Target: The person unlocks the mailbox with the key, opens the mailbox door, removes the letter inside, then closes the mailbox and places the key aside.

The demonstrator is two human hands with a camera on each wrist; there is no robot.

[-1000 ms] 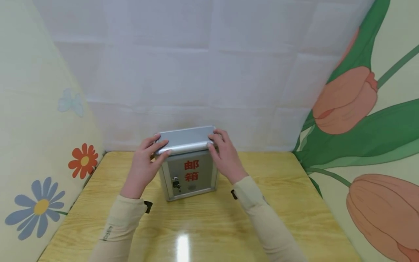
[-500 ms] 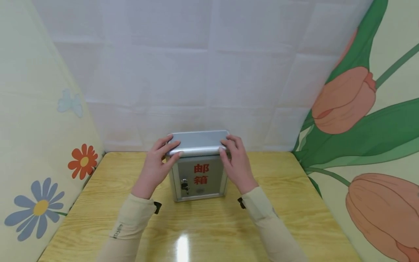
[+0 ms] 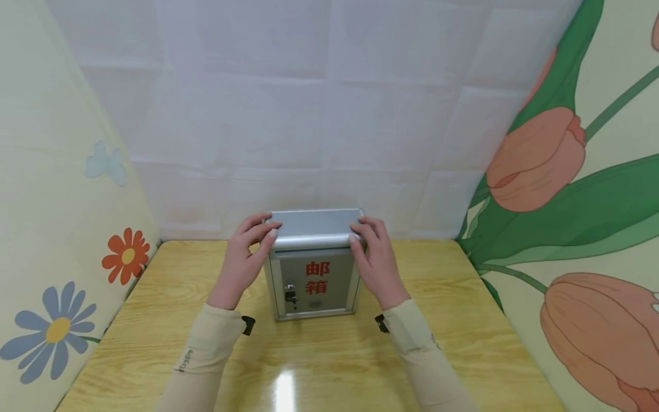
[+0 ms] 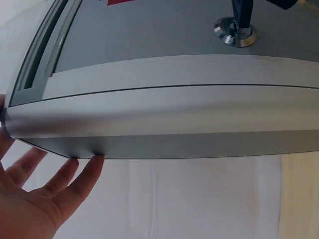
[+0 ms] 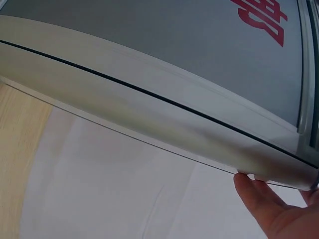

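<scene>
A grey metal mailbox point(image 3: 317, 274) with a silver frame and red characters stands upright on the wooden table. Its door faces me, and a key point(image 3: 290, 297) hangs from the lock at the door's left side. My left hand point(image 3: 246, 252) holds the left end of the mailbox's top, thumb at the front edge and fingers over the upper surface. At the opposite end, my right hand point(image 3: 377, 257) holds the top in much the same way. Both wrist views show fingertips point(image 4: 92, 172) touching the top's end edges; the box's back is hidden.
The wooden table point(image 3: 329, 366) reaches back to a white cloth backdrop point(image 3: 324, 114). Flower-painted panels flank it: a left panel point(image 3: 62, 200) and a right panel point(image 3: 618, 229) with large tulips. The mailbox stands near the table's back edge.
Both hands have shifted the mailbox to the right and turned its door squarer towards me. Over the last half second it has hardly moved; the left thumb has slid slightly outward and up.
</scene>
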